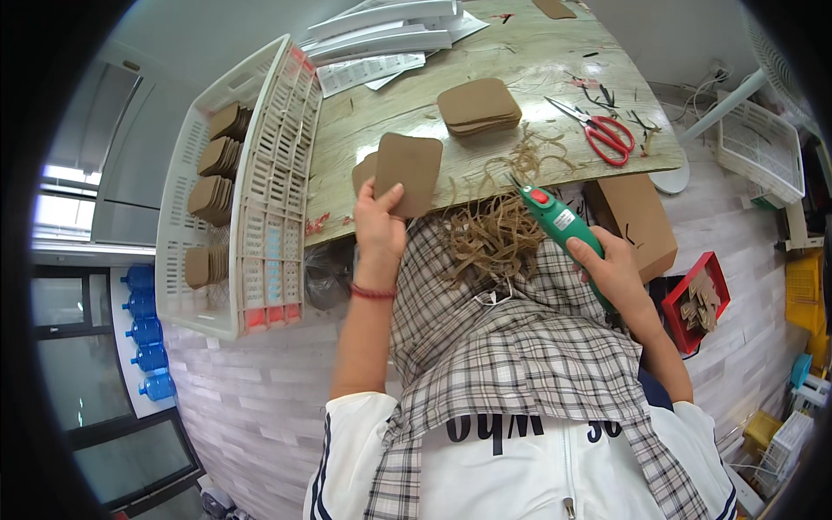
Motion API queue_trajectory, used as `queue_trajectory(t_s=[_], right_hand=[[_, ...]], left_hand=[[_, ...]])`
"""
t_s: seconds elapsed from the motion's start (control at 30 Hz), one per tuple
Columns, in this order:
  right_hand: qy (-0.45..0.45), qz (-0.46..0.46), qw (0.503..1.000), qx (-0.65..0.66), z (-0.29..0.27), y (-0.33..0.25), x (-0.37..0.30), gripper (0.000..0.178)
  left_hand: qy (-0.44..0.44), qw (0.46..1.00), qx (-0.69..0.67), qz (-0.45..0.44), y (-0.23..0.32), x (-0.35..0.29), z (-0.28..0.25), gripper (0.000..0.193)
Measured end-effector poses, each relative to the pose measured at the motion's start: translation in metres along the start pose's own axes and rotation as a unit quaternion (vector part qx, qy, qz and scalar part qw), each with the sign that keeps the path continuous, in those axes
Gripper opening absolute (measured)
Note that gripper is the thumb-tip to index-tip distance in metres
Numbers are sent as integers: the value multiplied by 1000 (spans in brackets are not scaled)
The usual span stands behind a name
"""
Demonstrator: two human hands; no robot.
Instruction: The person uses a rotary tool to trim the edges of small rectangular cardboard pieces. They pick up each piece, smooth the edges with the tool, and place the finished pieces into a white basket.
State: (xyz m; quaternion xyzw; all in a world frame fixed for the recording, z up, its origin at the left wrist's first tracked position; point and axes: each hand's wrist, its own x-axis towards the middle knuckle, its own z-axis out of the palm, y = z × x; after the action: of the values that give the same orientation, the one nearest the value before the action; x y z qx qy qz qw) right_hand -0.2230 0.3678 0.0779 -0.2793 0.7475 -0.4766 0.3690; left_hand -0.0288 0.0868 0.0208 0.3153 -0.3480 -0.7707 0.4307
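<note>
My left hand point(381, 221) pinches a flat brown piece with rounded corners point(410, 173), thumb on its face, just above the table's near edge. Behind it, partly hidden, another brown piece point(364, 171) shows. My right hand point(614, 267) is wrapped round green electric scissors point(562, 224) with a red switch; their narrow tip points up and left, apart from the piece. A tangle of thin brown offcut strips point(494, 238) lies on my checked apron, between both hands. Farther back on the table stands a neat stack of similar brown pieces point(479, 106).
A white plastic crate point(273, 186) holding several bundles of brown pieces stands at the left. Red-handled scissors point(607, 139) lie on the table point(555, 52) at right. Papers point(381, 39) cover its far left. A cardboard box point(637, 221) and red tray point(715, 269) sit lower right.
</note>
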Motion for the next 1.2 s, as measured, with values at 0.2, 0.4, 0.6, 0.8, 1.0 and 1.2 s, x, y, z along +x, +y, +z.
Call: queue_trajectory(t_s=[0.2,0.4,0.6,0.8,1.0,1.2], right_hand=[[8,-12,1000,-17,-1,8,2,37],[11,-9,1000,-9,-1,6,1,38],[17,-4,1000,6,-3,13,10,36],[35,-8,999,-21,-7,17,8,36],[57,-11,998,-11,-16,28,14,37],[54,-16,998,7,-17,18,19,38]], left_hand=[[-85,952,263,-134,67,62,-37,39],[-164,801,576,3,67,105,-32,44],[-160,579,680,421,10,136,42,50],[-199,597,734,255,-33,162,91,52],[-155,649,678,309,-18,137,115,41],[-147,885,432,96,-6,112,116,27]])
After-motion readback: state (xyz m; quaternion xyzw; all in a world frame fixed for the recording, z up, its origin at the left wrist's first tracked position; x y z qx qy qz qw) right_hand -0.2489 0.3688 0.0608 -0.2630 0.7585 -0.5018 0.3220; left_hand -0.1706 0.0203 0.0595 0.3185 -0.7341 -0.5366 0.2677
